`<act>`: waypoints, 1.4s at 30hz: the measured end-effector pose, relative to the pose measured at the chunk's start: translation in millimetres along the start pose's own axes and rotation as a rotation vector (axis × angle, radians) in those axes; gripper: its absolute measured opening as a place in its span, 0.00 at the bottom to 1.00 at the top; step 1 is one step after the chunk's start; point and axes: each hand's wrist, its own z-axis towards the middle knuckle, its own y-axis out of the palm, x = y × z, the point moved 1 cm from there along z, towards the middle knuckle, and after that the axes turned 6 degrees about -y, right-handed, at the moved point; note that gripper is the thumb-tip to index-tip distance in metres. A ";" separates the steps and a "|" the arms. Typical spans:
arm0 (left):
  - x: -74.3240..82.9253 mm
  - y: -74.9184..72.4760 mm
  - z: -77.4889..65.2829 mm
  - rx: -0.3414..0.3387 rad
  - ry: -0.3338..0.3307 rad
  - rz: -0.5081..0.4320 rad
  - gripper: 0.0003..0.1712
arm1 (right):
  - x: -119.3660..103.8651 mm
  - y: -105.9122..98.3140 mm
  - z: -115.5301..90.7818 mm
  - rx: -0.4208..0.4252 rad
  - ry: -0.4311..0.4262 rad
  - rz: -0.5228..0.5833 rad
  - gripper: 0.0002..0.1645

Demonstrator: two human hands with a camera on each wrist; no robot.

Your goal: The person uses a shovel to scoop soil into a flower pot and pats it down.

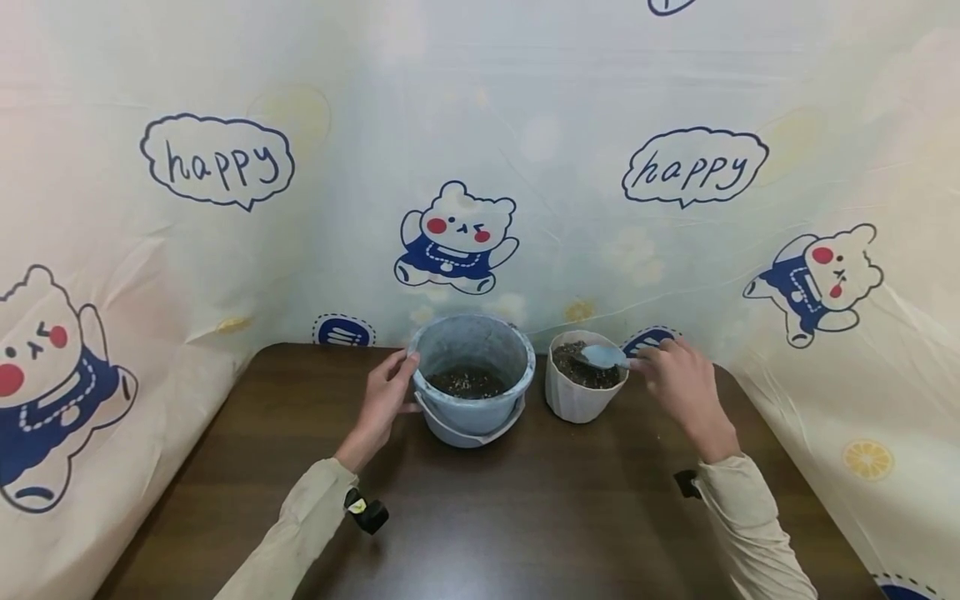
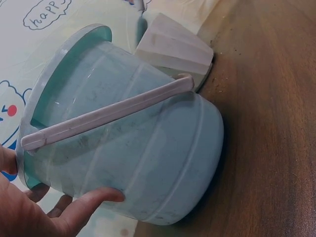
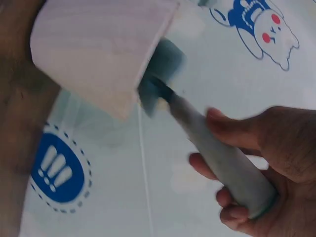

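Note:
A light blue bucket [image 1: 450, 406] stands near the back of the table with dark soil [image 1: 468, 384] at its bottom. My left hand [image 1: 384, 396] grips its left side at the rim. In the left wrist view the thumb [image 2: 98, 197] lies along the bucket's outer wall, and the pale carrying handle [image 2: 106, 116] hangs down. Right of the bucket is a white faceted pot [image 1: 576, 402] filled with soil. A small blue-grey trowel [image 1: 602, 357] has its blade at the pot's mouth, over the soil. My right hand [image 1: 681, 390] holds it by its handle [image 3: 224, 165].
The dark brown wooden table [image 1: 510, 517] ends just behind the bucket and pot. A pale printed curtain [image 1: 570, 242] with bears and "happy" bubbles rises at the back and sides. Small soil crumbs [image 2: 222, 79] lie on the tabletop near the pot.

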 end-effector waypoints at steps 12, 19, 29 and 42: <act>0.1 -0.3 2.6 -0.004 0.024 0.011 0.31 | -14.4 9.9 -7.4 -0.009 0.151 0.058 0.09; -1.1 -1.2 2.2 0.001 0.014 0.003 0.31 | -19.5 15.2 -11.9 -0.082 0.132 0.110 0.09; -3.3 0.4 2.8 -0.007 0.022 0.005 0.31 | -14.4 16.5 -5.2 0.077 0.077 0.068 0.08; 0.4 -0.6 -1.3 -0.006 0.017 -0.008 0.33 | -16.2 22.8 -7.5 0.038 0.092 0.066 0.09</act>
